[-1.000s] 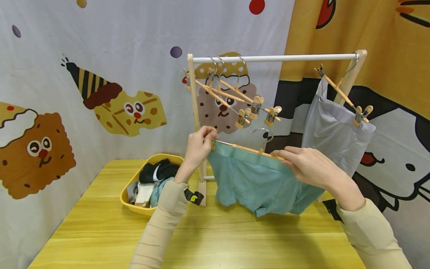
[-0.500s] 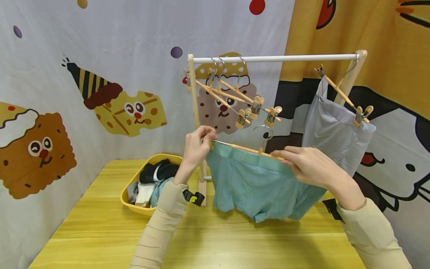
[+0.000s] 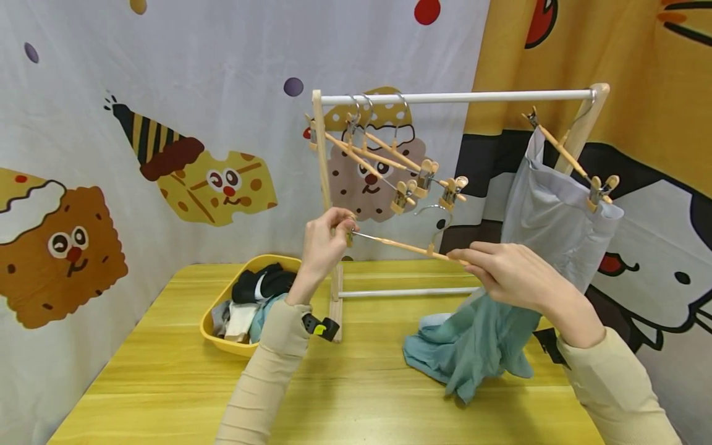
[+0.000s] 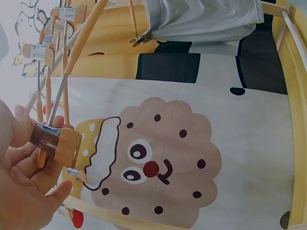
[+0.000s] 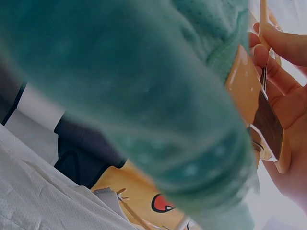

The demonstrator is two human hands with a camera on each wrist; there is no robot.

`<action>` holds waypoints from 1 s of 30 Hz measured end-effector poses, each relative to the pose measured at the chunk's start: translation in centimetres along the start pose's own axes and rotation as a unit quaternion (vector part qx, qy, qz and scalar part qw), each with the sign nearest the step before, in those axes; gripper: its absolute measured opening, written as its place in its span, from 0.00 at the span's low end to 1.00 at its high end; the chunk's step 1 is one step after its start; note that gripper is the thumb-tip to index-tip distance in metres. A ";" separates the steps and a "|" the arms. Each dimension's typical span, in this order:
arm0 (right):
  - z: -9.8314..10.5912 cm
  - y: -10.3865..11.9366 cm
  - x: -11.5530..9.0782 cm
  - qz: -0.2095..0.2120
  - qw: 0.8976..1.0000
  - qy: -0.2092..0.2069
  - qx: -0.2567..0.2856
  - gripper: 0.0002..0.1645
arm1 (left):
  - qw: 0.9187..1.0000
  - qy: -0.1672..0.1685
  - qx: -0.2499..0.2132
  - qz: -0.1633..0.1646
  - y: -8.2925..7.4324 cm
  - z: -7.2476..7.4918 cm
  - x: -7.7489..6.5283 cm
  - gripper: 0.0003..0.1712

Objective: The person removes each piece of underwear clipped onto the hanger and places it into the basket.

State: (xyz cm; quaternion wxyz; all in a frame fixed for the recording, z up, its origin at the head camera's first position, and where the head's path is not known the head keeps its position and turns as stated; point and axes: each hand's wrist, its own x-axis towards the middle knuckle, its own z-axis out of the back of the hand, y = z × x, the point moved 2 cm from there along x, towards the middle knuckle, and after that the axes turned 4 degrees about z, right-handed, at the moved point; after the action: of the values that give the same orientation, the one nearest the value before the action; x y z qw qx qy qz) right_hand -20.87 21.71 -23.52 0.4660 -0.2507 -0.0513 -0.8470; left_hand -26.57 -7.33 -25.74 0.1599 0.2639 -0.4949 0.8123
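In the head view my left hand [image 3: 324, 244] pinches the left clip of a clip hanger [image 3: 408, 248] between thumb and fingers. The left wrist view shows this clip [image 4: 50, 139] with no cloth in it. My right hand [image 3: 508, 272] grips the hanger's bar towards its other end. Teal shorts [image 3: 478, 346] hang bunched below the right hand, their lower part reaching down to the table. In the right wrist view the teal cloth [image 5: 144, 86] lies against the right clip [image 5: 254, 105]; whether the clip bites it is hard to tell.
A clothes rack [image 3: 456, 97] stands behind the hands. Several bare clip hangers [image 3: 378, 154] hang at its left and grey shorts [image 3: 556, 210] at its right. A yellow basket [image 3: 222, 346] of folded clothes sits left on the wooden table [image 3: 167, 395].
The left side of the teal shorts has come away from the left clip and dropped, bunching towards the right hand. Both hands stay almost where they were on the hanger.
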 end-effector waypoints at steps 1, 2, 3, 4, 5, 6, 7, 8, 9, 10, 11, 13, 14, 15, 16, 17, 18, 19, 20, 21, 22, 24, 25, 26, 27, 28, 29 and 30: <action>0.0 0.0 0.0 0.000 1.000 0.000 0.000 0.21 | 1.000 0.001 0.001 0.002 0.1 0.0 0.0 0.08; 0.0 0.0 0.0 0.000 1.000 0.000 0.000 0.21 | 1.000 0.002 0.002 0.003 0.1 0.0 0.0 0.08; 0.0 0.0 0.0 0.002 1.000 0.000 -0.002 0.21 | 1.000 0.004 0.002 0.003 0.1 0.0 -0.1 0.08; 0.0 0.0 0.0 0.006 1.000 -0.001 -0.004 0.21 | 1.000 0.005 0.003 0.003 0.2 -0.1 -0.1 0.08; 0.0 0.0 0.0 0.010 1.000 -0.002 -0.005 0.21 | 1.000 0.006 0.003 0.004 0.2 -0.1 -0.1 0.08; 0.0 0.0 0.0 0.013 1.000 -0.003 -0.007 0.21 | 1.000 0.007 0.004 0.004 0.2 -0.1 -0.2 0.09; 0.0 0.0 0.0 0.015 1.000 -0.003 -0.008 0.21 | 1.000 0.009 0.005 0.005 0.2 -0.1 -0.2 0.09; 0.0 0.0 -0.1 0.018 1.000 -0.004 -0.009 0.21 | 1.000 0.011 0.006 0.008 0.1 -0.1 -0.2 0.09; 0.0 0.0 -0.1 0.020 1.000 -0.005 -0.010 0.21 | 1.000 0.013 0.009 0.011 0.2 -0.2 -0.2 0.09; 0.0 0.0 -0.1 0.020 1.000 -0.005 -0.010 0.21 | 1.000 0.015 0.011 0.017 0.1 -0.2 -0.2 0.09; 0.0 0.0 -0.1 0.019 1.000 -0.005 -0.010 0.21 | 0.999 0.018 0.013 0.023 0.2 -0.2 -0.3 0.09; 0.0 0.0 -0.1 0.020 1.000 -0.005 -0.012 0.21 | 0.999 0.021 0.023 0.033 0.1 -0.3 -0.3 0.11; 0.0 0.0 -0.1 0.020 1.000 -0.005 -0.013 0.21 | 0.999 0.022 0.031 0.035 0.1 -0.3 -0.4 0.12; 0.0 0.0 -0.1 0.021 1.000 -0.006 -0.015 0.21 | 0.999 0.019 0.041 0.030 0.0 -0.4 -0.4 0.12; -0.1 0.0 -0.1 0.023 1.000 -0.007 -0.018 0.21 | 0.998 0.014 0.054 0.021 -0.1 -0.4 -0.5 0.13; -0.1 0.0 0.0 0.025 0.999 -0.008 -0.021 0.21 | 0.997 0.008 0.070 0.005 -0.2 -0.4 -0.6 0.14; -0.1 0.0 0.0 0.027 0.999 -0.010 -0.023 0.21 | 0.996 -0.002 0.088 -0.013 -0.5 -0.5 -0.7 0.14; -0.2 0.0 0.0 0.029 0.999 -0.013 -0.024 0.21 | 0.993 -0.013 0.110 -0.035 -0.7 -0.5 -0.8 0.15; -0.2 0.0 0.0 0.031 0.999 -0.015 -0.026 0.21 | 0.989 -0.026 0.135 -0.061 -1.0 -0.6 -0.9 0.16; -0.3 0.0 0.0 0.033 0.999 -0.017 -0.027 0.21 | 0.982 -0.036 0.160 -0.090 -1.3 -0.6 -1.1 0.16; -0.3 0.0 0.1 0.035 0.999 -0.019 -0.027 0.21 | 0.974 -0.044 0.186 -0.119 -1.7 -0.7 -1.3 0.17; -0.4 0.0 0.2 0.039 0.999 -0.023 -0.024 0.22 | 0.954 -0.052 0.233 -0.182 -2.4 -1.1 -1.6 0.18; -0.5 0.0 0.2 0.041 0.999 -0.024 -0.024 0.22 | 0.942 -0.048 0.253 -0.214 -2.7 -1.3 -1.7 0.18; -0.5 0.0 0.3 0.043 0.998 -0.025 -0.023 0.22 | 0.930 -0.042 0.270 -0.245 -3.0 -1.6 -1.9 0.18; -0.6 0.1 0.4 0.045 0.998 -0.026 -0.021 0.22 | 0.919 -0.032 0.285 -0.272 -3.2 -1.9 -2.0 0.17; -0.6 0.1 0.4 0.047 0.998 -0.027 -0.020 0.22 | 0.908 -0.022 0.296 -0.295 -3.4 -2.2 -2.1 0.17; -0.6 0.2 0.5 0.050 0.998 -0.027 -0.019 0.23 | 0.900 -0.011 0.303 -0.313 -3.6 -2.4 -2.3 0.17; -0.7 0.2 0.6 0.052 0.998 -0.027 -0.018 0.23 | 0.895 0.000 0.307 -0.325 -3.7 -2.6 -2.4 0.17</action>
State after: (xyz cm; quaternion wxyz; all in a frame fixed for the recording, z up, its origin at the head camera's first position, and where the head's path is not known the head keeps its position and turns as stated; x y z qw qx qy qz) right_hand -21.20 20.93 -23.85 0.5029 -0.2845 -0.0356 -0.8154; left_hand -23.41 -3.29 -25.49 0.3261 0.4460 -0.1076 0.8266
